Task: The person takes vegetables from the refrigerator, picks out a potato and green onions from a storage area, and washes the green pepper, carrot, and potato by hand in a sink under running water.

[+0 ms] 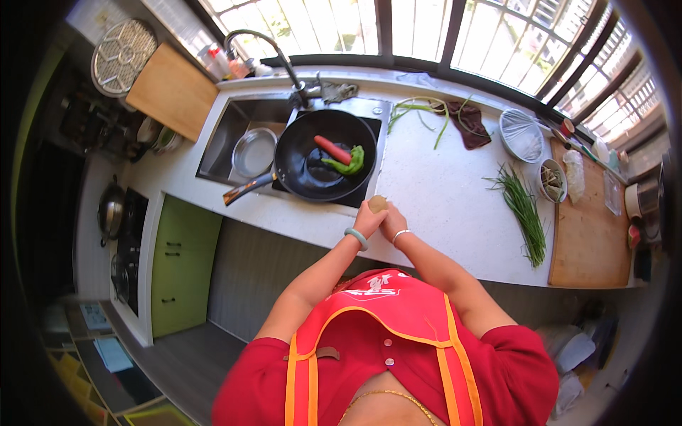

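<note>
A round, light-brown item, perhaps a potato (378,203), is held between my two hands at the counter's front edge. My left hand (367,219), with a pale green bangle on its wrist, grips it from the left. From the right, my right hand (393,219), wearing a silver bangle, closes around it; its fingertips are partly hidden. Just beyond, a black wok (303,175) rests over the sink, its handle towards the front left. Inside the wok lie a carrot (331,149) and green peppers (351,162).
A metal bowl (256,152) sits in the sink (213,154) under the faucet (287,64). Green chives (525,218), a bowl covered with plastic film (521,136), a small bowl (552,181) and a wooden cutting board (589,250) are on the right. Green stalks (421,104) lie near a dark cloth (470,127).
</note>
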